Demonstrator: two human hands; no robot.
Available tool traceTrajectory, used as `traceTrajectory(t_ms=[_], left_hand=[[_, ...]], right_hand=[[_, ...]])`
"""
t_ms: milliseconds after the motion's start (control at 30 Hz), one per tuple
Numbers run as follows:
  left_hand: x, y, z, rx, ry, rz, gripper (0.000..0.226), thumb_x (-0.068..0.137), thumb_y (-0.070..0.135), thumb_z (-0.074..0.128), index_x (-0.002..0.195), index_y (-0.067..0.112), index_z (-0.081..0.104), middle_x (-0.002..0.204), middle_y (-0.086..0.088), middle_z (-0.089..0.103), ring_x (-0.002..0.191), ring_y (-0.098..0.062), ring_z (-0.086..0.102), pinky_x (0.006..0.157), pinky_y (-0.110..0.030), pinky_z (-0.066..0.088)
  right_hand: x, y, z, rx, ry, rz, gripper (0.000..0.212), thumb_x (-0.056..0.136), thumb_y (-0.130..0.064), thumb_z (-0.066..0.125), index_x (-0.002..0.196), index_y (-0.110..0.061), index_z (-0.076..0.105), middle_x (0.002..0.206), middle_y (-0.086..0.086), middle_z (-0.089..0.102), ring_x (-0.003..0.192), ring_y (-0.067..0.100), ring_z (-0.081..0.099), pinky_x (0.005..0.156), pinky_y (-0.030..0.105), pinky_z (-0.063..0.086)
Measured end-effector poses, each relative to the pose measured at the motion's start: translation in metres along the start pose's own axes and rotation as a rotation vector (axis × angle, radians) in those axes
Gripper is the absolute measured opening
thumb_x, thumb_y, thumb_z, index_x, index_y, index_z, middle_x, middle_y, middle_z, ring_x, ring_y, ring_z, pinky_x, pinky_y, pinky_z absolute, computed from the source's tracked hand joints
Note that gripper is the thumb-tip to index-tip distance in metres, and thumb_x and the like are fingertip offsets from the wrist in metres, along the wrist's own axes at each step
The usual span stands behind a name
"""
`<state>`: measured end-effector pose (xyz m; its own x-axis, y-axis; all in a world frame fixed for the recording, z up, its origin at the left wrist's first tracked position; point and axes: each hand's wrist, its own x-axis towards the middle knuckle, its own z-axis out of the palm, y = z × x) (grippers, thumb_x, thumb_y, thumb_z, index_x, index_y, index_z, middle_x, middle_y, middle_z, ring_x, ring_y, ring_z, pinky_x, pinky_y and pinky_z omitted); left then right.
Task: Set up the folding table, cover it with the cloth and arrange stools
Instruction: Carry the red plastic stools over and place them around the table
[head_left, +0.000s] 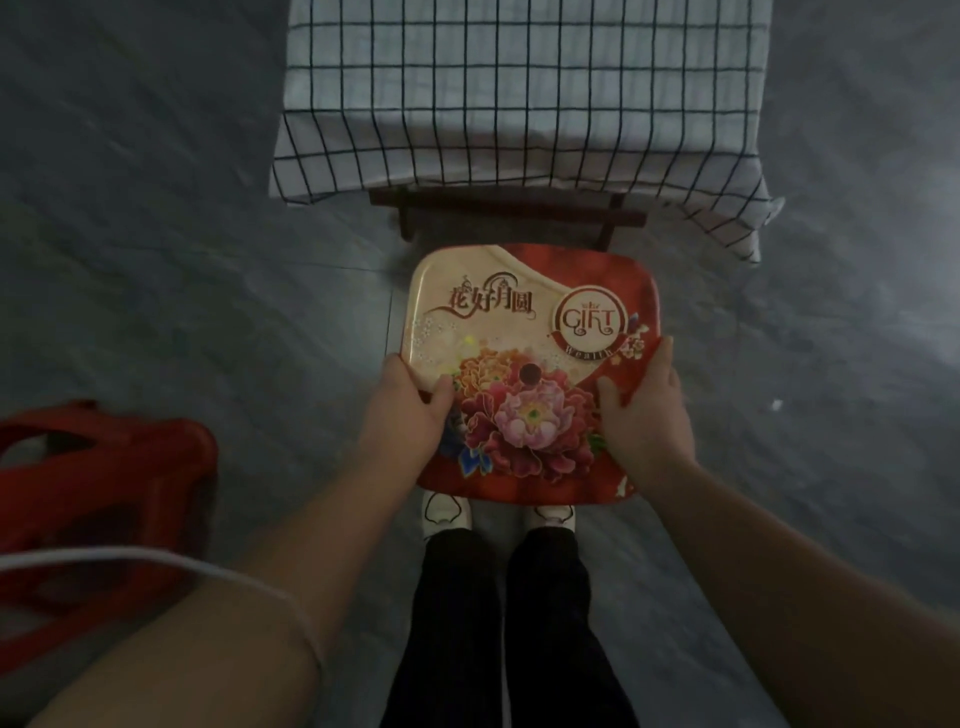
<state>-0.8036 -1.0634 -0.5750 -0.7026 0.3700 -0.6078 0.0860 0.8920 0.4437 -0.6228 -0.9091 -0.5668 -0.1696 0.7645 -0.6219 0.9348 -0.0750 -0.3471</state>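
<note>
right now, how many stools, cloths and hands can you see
stools: 2, red stool and flowered stool
cloths: 1, checked cloth
hands: 2, left hand and right hand, both holding the flowered stool
total: 5

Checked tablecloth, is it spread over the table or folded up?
Spread: the checked tablecloth lies flat across the top and drapes over the near edge.

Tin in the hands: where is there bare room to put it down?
The checked cloth looks bare. Open floor lies between the red stool and the cloth, and right of the cloth. Crowded: around the tin, the dark stool ahead and shoes below.
</note>
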Motion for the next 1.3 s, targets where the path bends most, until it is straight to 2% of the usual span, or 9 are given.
traceTrajectory(t_ms=[167,267,333,433,567,733,933,1067,1300], left_hand=[[-0.002,0.006,-0.01,0.029,-0.052,-0.061,0.036,0.095,0.04,0.06,0.118,0.015,0.048,0.103,-0.002,0.062,0.082,-0.016,0.057,0.059,-0.026,0.04],[-0.024,0.021,-0.039,0.071,-0.085,-0.068,0.026,0.098,0.038,0.053,0.111,0.018,0.043,0.094,-0.001,0.058,0.086,-0.024,0.06,0.064,-0.031,0.041],[-0.052,0.038,-0.071,0.113,-0.082,-0.029,0.023,0.101,0.034,0.049,0.115,0.017,0.042,0.088,0.001,0.052,0.093,-0.029,0.064,0.065,-0.032,0.041],[-0.106,0.071,-0.129,0.172,-0.059,0.037,0.04,0.102,0.029,0.047,0.137,0.01,0.039,0.112,-0.016,0.06,0.112,-0.034,0.06,0.083,-0.038,0.045],[-0.192,0.11,-0.199,0.281,-0.012,0.149,0.049,0.102,0.035,0.041,0.143,0.01,0.037,0.137,-0.019,0.055,0.121,-0.035,0.056,0.099,-0.045,0.046],[-0.292,0.148,-0.253,0.296,0.12,0.311,0.059,0.101,0.039,0.043,0.152,0.011,0.031,0.151,-0.014,0.044,0.136,-0.029,0.043,0.111,-0.043,0.036],[-0.372,0.164,-0.302,0.451,0.346,0.477,0.064,0.1,0.047,0.036,0.157,0.023,0.02,0.164,-0.006,0.021,0.152,-0.029,0.014,0.122,-0.05,0.021],[-0.399,0.154,-0.327,0.457,0.445,0.451,0.066,0.1,0.05,0.038,0.157,0.026,0.017,0.165,-0.003,0.02,0.152,-0.027,0.014,0.121,-0.05,0.02],[-0.419,0.1,-0.349,0.347,0.507,0.224,0.068,0.099,0.053,0.039,0.157,0.025,0.017,0.164,-0.006,0.022,0.151,-0.028,0.018,0.121,-0.05,0.022]], right_hand=[[-0.007,-0.011,-0.019,0.05,-0.094,0.023,0.084,0.097,-0.037,0.056,0.159,-0.023,0.001,0.158,0.01,0.03,0.137,0.03,0.043,0.105,0.048,0.043],[-0.016,-0.012,-0.045,0.026,-0.161,0.033,0.054,0.092,-0.038,0.052,0.143,-0.025,0.04,0.137,0.008,0.054,0.112,0.026,0.062,0.091,0.048,0.056],[-0.04,-0.028,-0.074,0.027,-0.189,0.032,0.039,0.092,-0.036,0.048,0.128,-0.021,0.054,0.125,0.008,0.062,0.101,0.021,0.063,0.086,0.04,0.055],[-0.1,-0.066,-0.132,0.011,-0.143,-0.038,0.044,0.099,-0.027,0.05,0.14,-0.01,0.048,0.134,0.014,0.056,0.117,0.028,0.056,0.091,0.034,0.044],[-0.186,-0.111,-0.205,-0.044,-0.088,-0.243,0.048,0.098,-0.026,0.049,0.142,-0.01,0.047,0.141,0.013,0.053,0.132,0.03,0.048,0.11,0.041,0.04],[-0.274,-0.133,-0.271,-0.04,-0.019,-0.535,0.053,0.083,-0.043,0.042,0.133,-0.029,0.051,0.127,-0.004,0.059,0.12,0.018,0.054,0.1,0.048,0.051],[-0.377,-0.128,-0.324,-0.292,0.165,-0.862,0.063,0.097,-0.041,0.046,0.155,-0.027,0.025,0.159,-0.004,0.028,0.149,0.015,0.019,0.121,0.047,0.026],[-0.395,-0.135,-0.332,-0.347,0.221,-0.943,0.068,0.097,-0.048,0.042,0.157,-0.029,0.017,0.163,-0.002,0.021,0.152,0.017,0.013,0.122,0.047,0.022],[-0.417,-0.187,-0.305,-0.433,0.179,-1.151,0.065,0.099,-0.045,0.041,0.157,-0.025,0.021,0.163,0.0,0.024,0.151,0.019,0.016,0.122,0.044,0.022]])
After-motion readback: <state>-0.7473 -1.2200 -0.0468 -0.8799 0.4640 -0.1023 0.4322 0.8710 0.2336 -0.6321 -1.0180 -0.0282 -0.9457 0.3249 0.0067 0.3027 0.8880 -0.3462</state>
